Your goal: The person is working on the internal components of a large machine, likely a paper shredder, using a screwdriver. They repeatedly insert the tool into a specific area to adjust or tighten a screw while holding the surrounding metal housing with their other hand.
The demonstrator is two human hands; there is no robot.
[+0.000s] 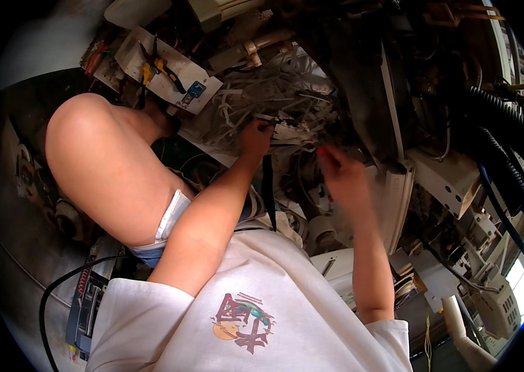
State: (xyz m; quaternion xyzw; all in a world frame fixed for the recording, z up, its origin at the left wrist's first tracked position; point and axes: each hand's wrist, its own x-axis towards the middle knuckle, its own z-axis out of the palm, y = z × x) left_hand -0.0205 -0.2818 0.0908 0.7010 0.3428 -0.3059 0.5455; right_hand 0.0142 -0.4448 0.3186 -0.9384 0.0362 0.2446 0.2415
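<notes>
My left hand (255,137) is closed in a pinch at the edge of some crumpled whitish material (296,132). What lies between its fingertips is too small and dark to name. To its right, my right hand (343,177) is curled and blurred by motion, a small red spot showing at its fingertips. A thin dark strip (293,146) runs between the two hands. Below my left hand hangs a black strap (268,192). Beyond the hands lies a heap of pale shredded strips (237,102).
Pliers with yellow-and-black handles (172,75) and a small blue item (197,90) rest on a white panel (135,56). Dark machinery (373,87) stands close on the right, with ribbed black hoses (506,111). My bent bare knee (79,127) takes up the left.
</notes>
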